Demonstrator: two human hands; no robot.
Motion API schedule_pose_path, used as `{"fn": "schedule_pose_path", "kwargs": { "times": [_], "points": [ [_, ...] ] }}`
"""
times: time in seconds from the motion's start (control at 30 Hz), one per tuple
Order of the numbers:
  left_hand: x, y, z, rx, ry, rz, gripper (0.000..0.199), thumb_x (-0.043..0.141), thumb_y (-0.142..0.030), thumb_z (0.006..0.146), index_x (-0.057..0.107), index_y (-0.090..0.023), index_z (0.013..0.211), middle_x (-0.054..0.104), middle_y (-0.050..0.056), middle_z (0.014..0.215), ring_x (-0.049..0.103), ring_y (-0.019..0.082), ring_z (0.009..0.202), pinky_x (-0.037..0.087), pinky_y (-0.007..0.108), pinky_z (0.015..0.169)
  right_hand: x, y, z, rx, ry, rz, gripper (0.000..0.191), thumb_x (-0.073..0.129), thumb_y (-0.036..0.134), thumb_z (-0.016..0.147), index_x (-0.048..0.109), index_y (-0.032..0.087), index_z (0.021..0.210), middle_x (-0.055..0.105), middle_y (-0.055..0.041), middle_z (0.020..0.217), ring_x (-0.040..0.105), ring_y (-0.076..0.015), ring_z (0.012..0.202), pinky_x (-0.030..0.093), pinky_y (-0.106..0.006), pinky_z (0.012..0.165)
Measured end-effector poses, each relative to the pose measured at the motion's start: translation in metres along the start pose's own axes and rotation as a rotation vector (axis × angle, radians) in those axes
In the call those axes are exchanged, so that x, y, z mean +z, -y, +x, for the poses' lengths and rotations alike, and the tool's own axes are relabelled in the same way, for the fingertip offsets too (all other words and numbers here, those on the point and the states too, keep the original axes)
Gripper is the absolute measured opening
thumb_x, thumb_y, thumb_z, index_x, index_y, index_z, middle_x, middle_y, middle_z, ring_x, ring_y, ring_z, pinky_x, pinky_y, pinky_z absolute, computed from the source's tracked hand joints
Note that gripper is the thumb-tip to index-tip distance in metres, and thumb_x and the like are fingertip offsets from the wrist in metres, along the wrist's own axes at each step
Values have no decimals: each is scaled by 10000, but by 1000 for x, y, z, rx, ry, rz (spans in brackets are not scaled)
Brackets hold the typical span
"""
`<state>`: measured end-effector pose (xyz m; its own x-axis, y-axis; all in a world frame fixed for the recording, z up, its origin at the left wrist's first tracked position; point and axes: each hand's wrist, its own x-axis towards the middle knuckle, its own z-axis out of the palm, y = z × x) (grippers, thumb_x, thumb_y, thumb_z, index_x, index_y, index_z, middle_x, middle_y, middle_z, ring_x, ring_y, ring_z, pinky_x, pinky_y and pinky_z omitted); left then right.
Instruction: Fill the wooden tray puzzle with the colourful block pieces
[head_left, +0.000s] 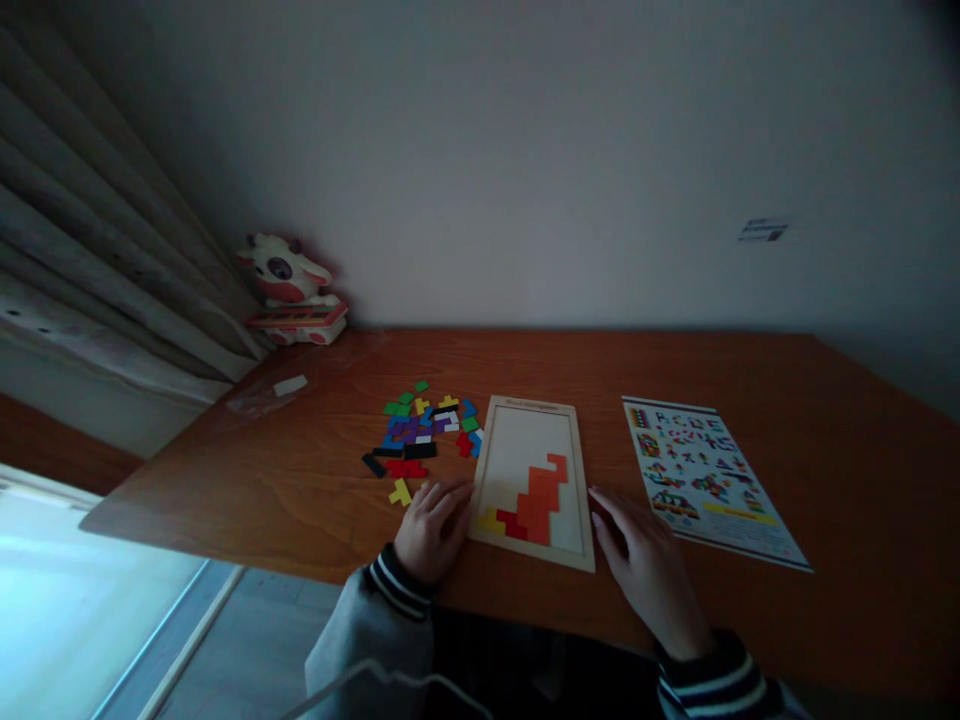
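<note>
The lettering along the top of the wooden board [529,435] was too small to read; so was the print on the sheet [697,475] to its right, and the label [763,231] on the wall was blurred; the lower edge of the picture cut off both sleeves, and a pale cord [382,672] crossed the left one; in the heap of loose blocks [409,432], left of the board, some pieces overlapped and their outlines were hard to separate.

The left hand [432,530] lay palm down, fingers curved and loosely parted, tips at the board's left edge; the right hand [645,550] rested by the opposite edge, thumb and forefinger apart; neither gripped anything, though whether the right fingertips touched the wood I could not tell; the board lay flat on the table [847,500] between them, with orange blocks [534,500], a red one and a yellow one set in its lower part.
</note>
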<state>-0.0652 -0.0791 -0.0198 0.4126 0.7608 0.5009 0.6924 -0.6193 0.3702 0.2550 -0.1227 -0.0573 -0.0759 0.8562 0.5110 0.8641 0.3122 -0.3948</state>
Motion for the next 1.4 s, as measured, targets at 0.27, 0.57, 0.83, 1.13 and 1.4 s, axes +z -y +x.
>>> {"fn": "schedule_pose_path", "kwargs": {
  "times": [0.27,0.57,0.83,1.13,1.4],
  "points": [
    [5,-7,-1,1,30,41,283,520,-200,936,654,-214,1184,703,90,1153,654,231,991,535,404,862,2,-3,-3,48,-57,8,364,439,439,994,610,214,1224,716,-105,1128,685,-252,991,540,-440,901],
    [7,-6,-3,21,27,7,265,506,-209,953,648,-211,1176,708,89,1131,660,211,975,539,375,852,-6,-6,-2,229,-133,122,466,496,593,925,651,201,1123,737,-76,872,696,-199,679,587,-328,614],
    [5,-9,-1,34,10,-5,262,498,-192,947,657,-207,1155,717,90,1095,672,205,944,552,361,834,-9,0,-2,172,-137,159,433,546,604,897,693,219,1030,768,-75,903,736,-225,738,596,-332,655],
    [7,-8,-2,43,8,-6,279,501,-185,936,652,-210,1170,718,86,1077,675,199,931,556,347,826,-18,9,0,137,-255,66,347,554,509,932,700,203,1007,765,-98,978,738,-244,805,587,-366,731],
    [9,-7,-4,32,16,-19,273,499,-196,939,656,-216,1161,716,83,1071,673,198,918,552,348,830,12,67,18,33,-75,278,314,482,388,985,687,216,1148,747,-86,1119,736,-239,965,621,-359,817]
  ]
}}
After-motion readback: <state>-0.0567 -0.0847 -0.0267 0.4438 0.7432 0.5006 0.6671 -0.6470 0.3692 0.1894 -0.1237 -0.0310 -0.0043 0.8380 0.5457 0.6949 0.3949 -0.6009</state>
